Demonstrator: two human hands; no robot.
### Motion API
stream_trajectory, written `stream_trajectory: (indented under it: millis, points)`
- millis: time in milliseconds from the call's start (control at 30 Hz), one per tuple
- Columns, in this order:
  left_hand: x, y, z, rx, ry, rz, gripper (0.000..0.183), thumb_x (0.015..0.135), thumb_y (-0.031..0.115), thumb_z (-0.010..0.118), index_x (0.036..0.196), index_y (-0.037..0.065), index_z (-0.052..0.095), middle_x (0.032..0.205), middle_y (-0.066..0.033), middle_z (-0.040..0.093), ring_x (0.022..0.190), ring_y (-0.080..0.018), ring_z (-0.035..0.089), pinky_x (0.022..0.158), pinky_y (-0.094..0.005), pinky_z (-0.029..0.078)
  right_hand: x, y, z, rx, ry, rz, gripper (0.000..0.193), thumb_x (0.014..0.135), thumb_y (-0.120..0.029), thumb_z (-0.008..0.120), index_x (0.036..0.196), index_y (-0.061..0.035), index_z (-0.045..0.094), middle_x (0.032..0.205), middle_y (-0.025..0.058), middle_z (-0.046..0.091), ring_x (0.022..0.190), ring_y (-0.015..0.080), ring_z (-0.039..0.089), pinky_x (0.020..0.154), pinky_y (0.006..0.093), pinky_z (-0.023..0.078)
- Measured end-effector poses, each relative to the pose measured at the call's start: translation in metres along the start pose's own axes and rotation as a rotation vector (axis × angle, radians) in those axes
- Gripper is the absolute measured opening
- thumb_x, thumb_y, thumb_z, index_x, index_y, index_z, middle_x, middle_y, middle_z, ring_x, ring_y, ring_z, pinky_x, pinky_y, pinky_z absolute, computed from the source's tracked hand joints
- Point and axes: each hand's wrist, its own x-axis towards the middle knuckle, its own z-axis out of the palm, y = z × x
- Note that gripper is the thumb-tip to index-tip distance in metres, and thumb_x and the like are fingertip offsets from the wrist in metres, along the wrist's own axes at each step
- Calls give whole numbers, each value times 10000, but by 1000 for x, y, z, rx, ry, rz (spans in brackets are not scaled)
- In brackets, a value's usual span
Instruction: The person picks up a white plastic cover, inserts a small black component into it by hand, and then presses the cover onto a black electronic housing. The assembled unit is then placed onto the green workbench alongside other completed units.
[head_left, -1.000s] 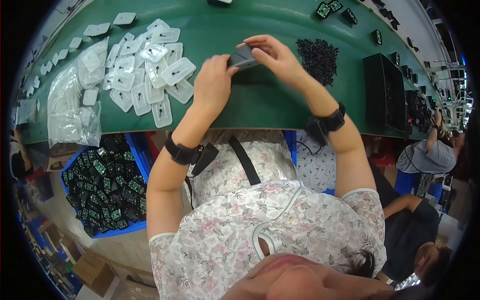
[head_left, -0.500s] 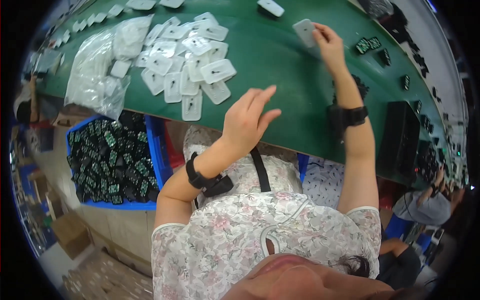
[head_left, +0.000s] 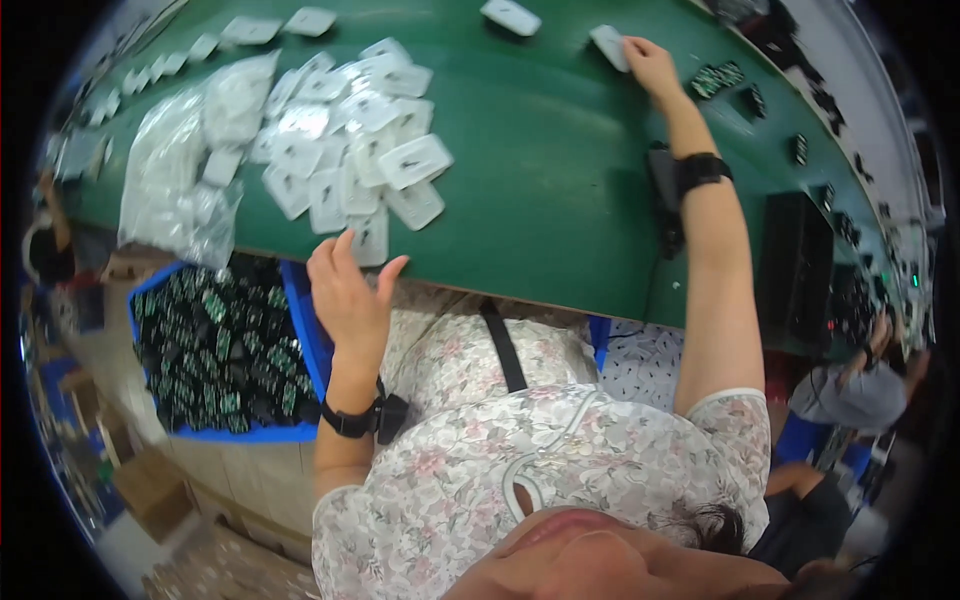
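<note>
My right hand [head_left: 655,72] is stretched to the far side of the green table, its fingers closed on the edge of a flat white plastic cover [head_left: 609,48]. Low at the front edge, my left hand [head_left: 348,300] has its fingers apart and holds nothing visible. Its fingertips are at or just beside the nearest white cover [head_left: 371,238] of a loose pile; whether they touch it I cannot tell. The pile [head_left: 345,125] is made of several overlapping white covers with rounded corners, many with a small dark piece in the middle.
A clear plastic bag [head_left: 165,170] of white parts lies left of the pile. Below it, a blue bin [head_left: 308,330] holds black-and-green parts. More white covers [head_left: 250,30] line the far left. Green-and-black pieces [head_left: 717,79] and a black box [head_left: 797,265] are at right.
My left hand has moved left and nearer, from over bare table to the pile's front cover. My right hand has reached farther away, still gripping its white cover.
</note>
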Motion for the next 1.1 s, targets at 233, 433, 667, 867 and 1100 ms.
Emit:
stream_trajectory:
  millis: [233,433,667,867,1100]
  points:
    - [-4,2,4,-45,-42,1,507,767,202,714,1153,-19,471,1034,-210,498,951,-386,492,810,-432,430,-21,18,-9,85,221,-273,271,901,-246,581,1039,-19,633,908,38,646,828,108,576,745,245,453]
    - [-17,7,7,-219,-99,6,532,736,153,743,1154,-16,461,970,-172,494,865,-323,500,722,-377,446,-157,-101,18,92,-46,-474,153,868,-155,604,982,-65,650,903,29,612,821,119,554,708,258,431]
    - [-17,6,3,-501,-115,-137,319,811,5,608,1109,-3,494,885,-134,535,813,-298,527,701,-379,452,-239,-151,93,85,-362,-954,205,710,-54,688,904,-65,623,857,67,560,788,259,542,679,350,454]
    - [9,1,6,-209,-64,68,370,761,23,633,1111,12,513,1017,-155,532,921,-326,504,786,-392,436,-241,-163,128,-31,-404,-962,195,697,-90,697,858,-73,589,847,62,525,803,255,532,687,359,451]
    - [14,0,12,-196,-144,69,425,742,71,663,1116,-24,485,1035,-173,510,957,-343,490,814,-389,428,-242,-154,134,58,-480,-764,187,705,-101,694,826,-65,557,841,85,509,804,287,523,676,379,441]
